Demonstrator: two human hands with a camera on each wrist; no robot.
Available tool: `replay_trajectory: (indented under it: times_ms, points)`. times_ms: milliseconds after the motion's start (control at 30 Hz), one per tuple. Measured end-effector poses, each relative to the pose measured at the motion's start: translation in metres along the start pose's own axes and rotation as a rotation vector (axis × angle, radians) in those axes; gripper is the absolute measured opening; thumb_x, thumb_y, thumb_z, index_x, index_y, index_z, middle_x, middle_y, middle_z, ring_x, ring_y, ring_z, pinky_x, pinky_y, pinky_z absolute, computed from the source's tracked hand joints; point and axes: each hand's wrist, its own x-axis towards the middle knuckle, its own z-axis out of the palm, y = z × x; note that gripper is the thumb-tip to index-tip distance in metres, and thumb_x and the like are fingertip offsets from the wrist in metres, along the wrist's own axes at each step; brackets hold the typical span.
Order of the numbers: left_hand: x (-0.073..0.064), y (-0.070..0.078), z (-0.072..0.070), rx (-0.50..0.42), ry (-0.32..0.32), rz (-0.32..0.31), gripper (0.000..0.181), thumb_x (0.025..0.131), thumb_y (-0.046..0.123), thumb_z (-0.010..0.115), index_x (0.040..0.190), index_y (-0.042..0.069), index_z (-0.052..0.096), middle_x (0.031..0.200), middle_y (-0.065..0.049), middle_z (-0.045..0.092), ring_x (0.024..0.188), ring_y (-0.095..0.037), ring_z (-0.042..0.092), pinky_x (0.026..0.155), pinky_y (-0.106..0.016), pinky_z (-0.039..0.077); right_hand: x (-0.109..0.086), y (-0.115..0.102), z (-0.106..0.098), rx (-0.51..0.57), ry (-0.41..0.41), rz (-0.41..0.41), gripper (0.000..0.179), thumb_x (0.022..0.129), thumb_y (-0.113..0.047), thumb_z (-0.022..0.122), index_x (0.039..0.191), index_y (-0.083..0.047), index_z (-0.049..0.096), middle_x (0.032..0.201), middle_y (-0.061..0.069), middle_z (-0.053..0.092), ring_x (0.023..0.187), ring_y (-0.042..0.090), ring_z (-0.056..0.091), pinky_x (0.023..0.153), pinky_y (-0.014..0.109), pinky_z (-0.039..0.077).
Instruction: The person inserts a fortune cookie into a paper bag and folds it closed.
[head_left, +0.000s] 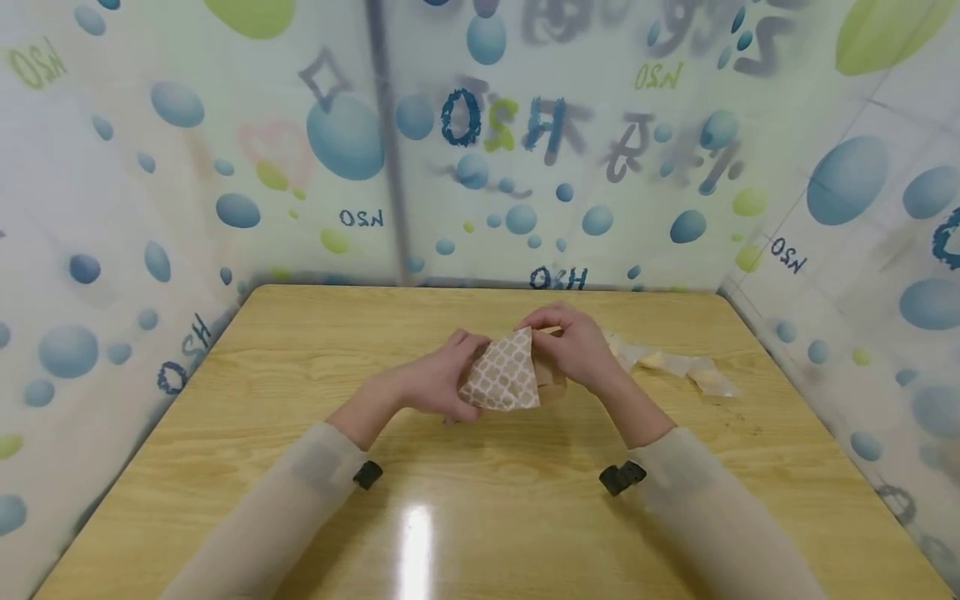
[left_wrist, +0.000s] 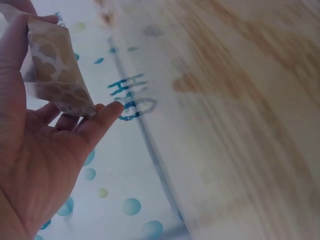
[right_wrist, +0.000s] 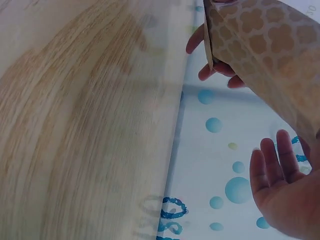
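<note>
A folded piece of tan paper (head_left: 501, 373) with a white lattice pattern is held between both hands over the table's middle. Its plain brown side (head_left: 551, 379) shows at the right in the head view. My left hand (head_left: 441, 379) grips the paper's left side, thumb at the lower edge. In the left wrist view, fingers of the left hand (left_wrist: 47, 150) lie behind the patterned paper (left_wrist: 57, 62). My right hand (head_left: 572, 343) pinches the top edge by the upper corner. The right wrist view shows the right hand (right_wrist: 292, 192) with several fingers extended below the paper (right_wrist: 280, 40).
Crumpled, translucent and tan strips (head_left: 678, 368) lie on the wooden table (head_left: 315, 350) to the right of the hands. Walls (head_left: 480, 192) with printed bubbles and lettering stand along the back and both sides. Each wrist carries a small black device (head_left: 622, 477).
</note>
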Motion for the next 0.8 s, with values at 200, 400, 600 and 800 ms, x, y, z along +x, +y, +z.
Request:
replay_trajectory:
  times_ms: [200,400,600,800]
  points:
    - [-0.004,-0.001,-0.001,0.001,0.010,0.004,0.115,0.079,0.029,0.093,0.170,0.008,0.027,0.155,-0.014,0.041,0.137,-0.027,0.049,0.124,-0.050,0.046,-0.004,0.000,0.000,0.021,-0.004,0.019,0.017,0.108,-0.019,0.070,0.116,-0.016,0.085,0.131,0.007,0.071,0.123,0.029,0.065,0.100,0.050,0.061]
    - [-0.007,0.005,-0.003,-0.019,0.013,0.050,0.118,0.081,0.027,0.092,0.175,0.023,0.021,0.163,-0.013,0.034,0.138,-0.029,0.049,0.119,-0.054,0.049,-0.006,0.003,0.001,0.011,-0.041,0.019,0.020,0.108,-0.014,0.066,0.118,-0.017,0.083,0.131,0.007,0.073,0.115,0.029,0.068,0.094,0.046,0.059]
    - [-0.005,0.007,-0.004,-0.007,0.010,0.069,0.112,0.082,0.030,0.090,0.174,0.020,0.027,0.161,-0.011,0.038,0.134,-0.026,0.050,0.115,-0.050,0.051,-0.006,0.004,-0.001,-0.020,-0.019,-0.024,0.024,0.109,-0.010,0.063,0.119,-0.015,0.083,0.131,0.009,0.074,0.123,0.033,0.069,0.102,0.054,0.060]
    - [-0.008,0.002,-0.009,0.030,0.116,-0.003,0.116,0.081,0.029,0.092,0.173,0.009,0.024,0.160,-0.019,0.034,0.139,-0.033,0.047,0.120,-0.055,0.049,-0.018,0.001,-0.010,0.120,-0.032,0.070,0.032,0.111,-0.031,0.067,0.137,-0.013,0.064,0.154,0.013,0.058,0.134,0.039,0.067,0.104,0.054,0.060]
